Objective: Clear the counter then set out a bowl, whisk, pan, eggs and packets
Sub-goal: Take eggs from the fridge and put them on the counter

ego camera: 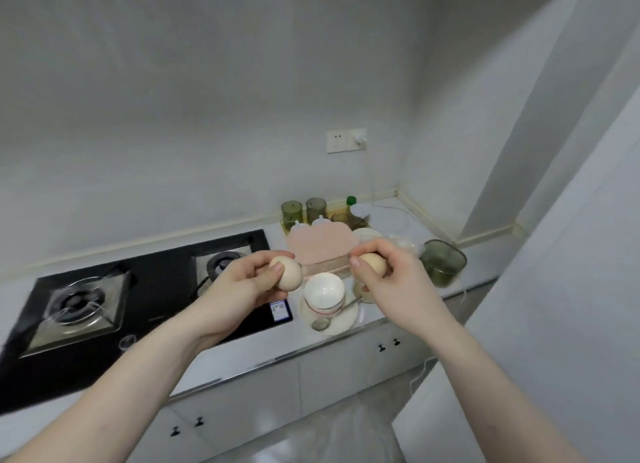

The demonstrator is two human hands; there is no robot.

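Above the white counter (346, 338), the left hand (242, 286) grips a beige egg (289, 272); the right hand (384, 272) grips a second tan egg (373, 263). Fingers (273, 256) curl round each, over the white ceramic bowl (323, 291).

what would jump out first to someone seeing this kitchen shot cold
Two outstretched hands, each gripping an egg: the left hand holds a pale egg, the right hand a browner egg, both above the counter. Just below them a white bowl sits on a plate, right of the black gas hob.
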